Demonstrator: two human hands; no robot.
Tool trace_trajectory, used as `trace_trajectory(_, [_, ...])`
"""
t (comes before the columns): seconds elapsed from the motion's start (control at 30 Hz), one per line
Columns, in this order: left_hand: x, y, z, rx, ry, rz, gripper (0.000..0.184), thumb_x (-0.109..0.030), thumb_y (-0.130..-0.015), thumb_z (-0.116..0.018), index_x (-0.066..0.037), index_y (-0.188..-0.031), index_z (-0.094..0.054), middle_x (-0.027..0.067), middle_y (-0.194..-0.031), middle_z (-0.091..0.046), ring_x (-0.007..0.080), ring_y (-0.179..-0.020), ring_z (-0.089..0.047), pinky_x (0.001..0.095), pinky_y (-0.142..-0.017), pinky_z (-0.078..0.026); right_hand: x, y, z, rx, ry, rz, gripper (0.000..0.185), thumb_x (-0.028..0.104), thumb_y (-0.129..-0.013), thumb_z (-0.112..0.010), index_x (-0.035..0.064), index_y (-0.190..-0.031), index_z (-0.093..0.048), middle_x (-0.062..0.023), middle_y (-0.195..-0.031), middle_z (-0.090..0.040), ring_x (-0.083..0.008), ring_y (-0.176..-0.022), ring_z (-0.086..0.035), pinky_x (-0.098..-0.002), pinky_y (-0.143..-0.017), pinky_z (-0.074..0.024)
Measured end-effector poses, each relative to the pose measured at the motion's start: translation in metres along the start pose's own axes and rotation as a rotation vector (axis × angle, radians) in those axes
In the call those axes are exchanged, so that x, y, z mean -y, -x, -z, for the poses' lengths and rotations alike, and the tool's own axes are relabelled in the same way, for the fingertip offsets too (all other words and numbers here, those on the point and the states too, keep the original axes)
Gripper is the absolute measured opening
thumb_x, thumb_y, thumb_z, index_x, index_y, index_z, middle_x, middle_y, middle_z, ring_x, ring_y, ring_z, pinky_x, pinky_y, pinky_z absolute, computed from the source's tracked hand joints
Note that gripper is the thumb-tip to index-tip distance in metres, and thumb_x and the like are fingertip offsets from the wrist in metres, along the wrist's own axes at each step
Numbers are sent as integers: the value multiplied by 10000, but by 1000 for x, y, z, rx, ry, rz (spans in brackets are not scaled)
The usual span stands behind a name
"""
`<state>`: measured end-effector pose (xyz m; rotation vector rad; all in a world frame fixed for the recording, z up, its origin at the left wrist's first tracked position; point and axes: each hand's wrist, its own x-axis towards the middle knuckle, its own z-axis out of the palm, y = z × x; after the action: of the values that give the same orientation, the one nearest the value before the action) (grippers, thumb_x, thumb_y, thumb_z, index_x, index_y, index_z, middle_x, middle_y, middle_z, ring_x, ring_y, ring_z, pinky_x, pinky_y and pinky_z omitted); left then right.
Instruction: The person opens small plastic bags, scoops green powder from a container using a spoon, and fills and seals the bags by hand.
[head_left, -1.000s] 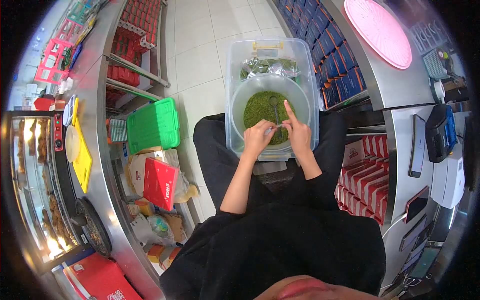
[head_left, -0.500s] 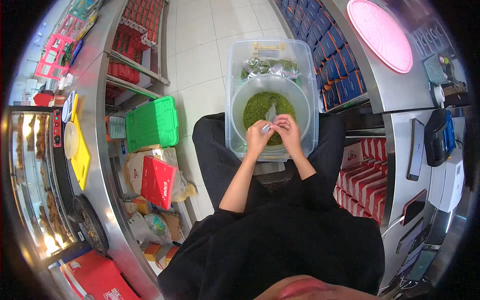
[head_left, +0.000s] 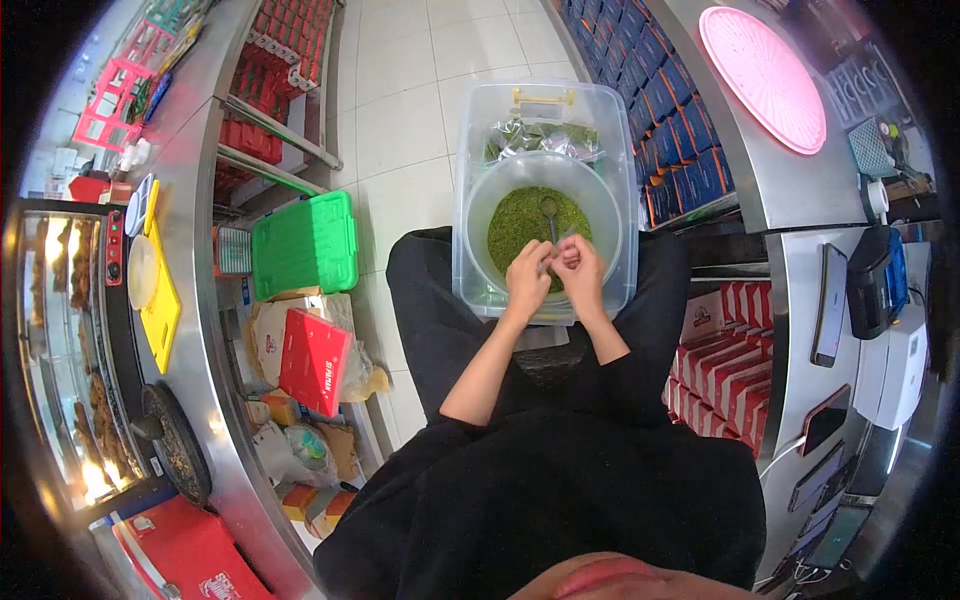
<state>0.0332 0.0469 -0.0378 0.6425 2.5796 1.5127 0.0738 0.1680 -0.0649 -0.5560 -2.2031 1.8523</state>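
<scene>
A clear plastic tub (head_left: 626,270) holds a round translucent bowl (head_left: 603,200) with chopped green stuff (head_left: 518,222) in it. A dark spoon (head_left: 548,207) lies on the green stuff. Over the near part of the bowl, my left hand (head_left: 529,278) and my right hand (head_left: 580,272) meet with pinched fingers. Between them is a small piece of clear plastic, hard to make out. Behind the bowl, filled plastic bags (head_left: 545,138) lie in the tub.
A green lid (head_left: 305,247) and a red box (head_left: 315,362) are at the left. A steel counter bears a yellow board (head_left: 162,318) and a black mortar (head_left: 176,445). On the right counter are a pink round tray (head_left: 763,80) and a phone (head_left: 829,305).
My right index finger, stretched out at first, has folded in. A clear bag that hung over the bowl half a second ago no longer shows there, and the spoon is visible again.
</scene>
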Motion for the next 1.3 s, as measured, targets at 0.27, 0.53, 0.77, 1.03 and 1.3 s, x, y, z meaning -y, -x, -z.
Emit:
trace_trajectory(0.27, [-9, 3, -10, -105, 23, -115, 217, -122, -883, -657, -61, -1078, -586, 135, -1109, -575, 364, -924, -626, 417, -779, -513, -3, -11, 24, 37, -199, 114, 180, -20, -869, -675, 30, -1034, -625, -16, -913, -601, -93, -921, -611, -246, -666, -520])
trace_trajectory(0.53, [24, -12, 25, 496, 1170, 650, 190, -216, -948, -678, -64, -1057, -641, -17, -833, -610, 31, -512, -372, 185, -480, -292, 62, -6, 64, 262, -450, -83, 255, -35, -870, -680, 73, -982, -478, -79, -1004, -686, -69, -711, -623, -202, -553, -464])
trace_trajectory(0.77, [4, -12, 38, 52, -36, -51, 490, -228, -785, -785, -127, -1226, -598, 65, -1202, -650, 296, -986, -674, 391, -785, -545, 79, -8, 68, 283, 383, 61, 258, 33, -711, -803, 69, -966, -784, -78, -1240, -551, -182, -821, -667, -309, -707, -529])
trace_trajectory(1.03, [11, -16, 57, 220, -43, -27, 700, -223, -753, -810, -151, -1371, -490, 82, -1338, -571, 287, -1194, -591, 389, -930, -521, 74, -39, 18, 370, 433, 311, 303, 111, -709, -825, 80, -993, -722, -67, -985, -549, -282, -887, -625, -409, -799, -506])
trace_trajectory(1.3, [21, -33, 113, -52, 940, 373, 628, -65, -873, -710, -86, -1431, -424, 63, -1295, -587, 20, -580, -444, 172, -487, -326, -87, -107, -44, 238, 1179, -196, 223, 242, -897, -662, 33, -966, -701, -177, -875, -710, -375, -919, -700, -448, -772, -566])
